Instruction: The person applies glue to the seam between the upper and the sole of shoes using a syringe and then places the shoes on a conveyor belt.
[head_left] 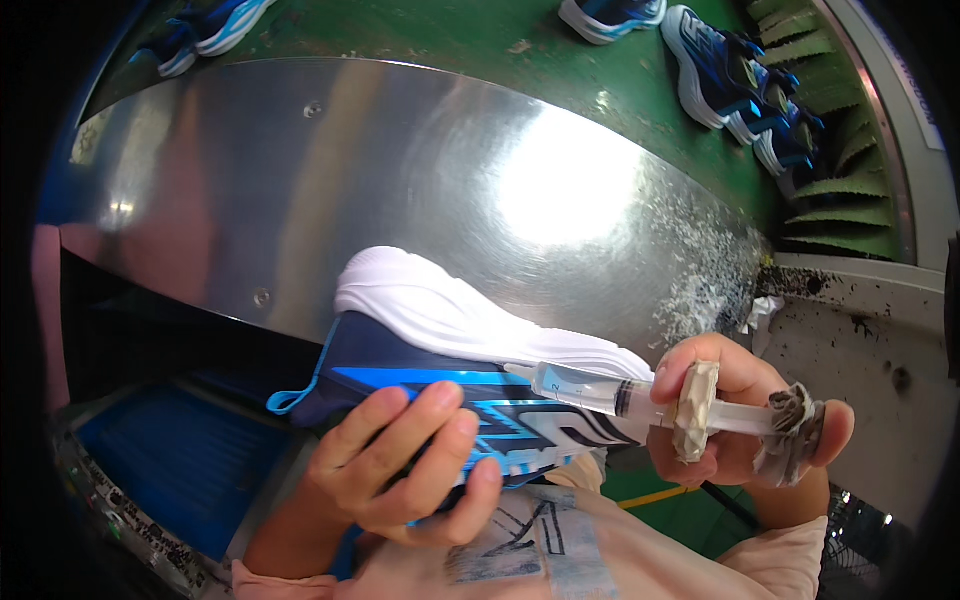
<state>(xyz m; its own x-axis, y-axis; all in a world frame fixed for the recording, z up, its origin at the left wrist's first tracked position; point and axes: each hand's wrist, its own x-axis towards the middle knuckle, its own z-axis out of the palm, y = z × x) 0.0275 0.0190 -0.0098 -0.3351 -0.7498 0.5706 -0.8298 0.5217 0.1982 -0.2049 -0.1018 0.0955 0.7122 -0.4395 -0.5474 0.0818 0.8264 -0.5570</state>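
Note:
A navy and bright-blue sneaker (pixel 400 345) with a thick white sole (pixel 440 300) lies on its side in front of me, sole turned away from my body. My left hand (pixel 410 465) is wrapped round its upper from below, fingers across the blue side panel. In my right hand (pixel 740 400) is a clear syringe (pixel 580 385), its flange and plunger end wrapped in pale tape and grey cloth. The syringe tip points left and rests at or very near the seam between sole and upper; whether it touches is hard to tell.
A curved steel plate (pixel 400 180) with glue-like residue at its right end lies beyond the sneaker. On the green conveyor surface (pixel 480 45) stand more blue sneakers (pixel 705 70). Green bristle-like flaps (pixel 845 190) line the far right. A blue panel (pixel 170 460) is at lower left.

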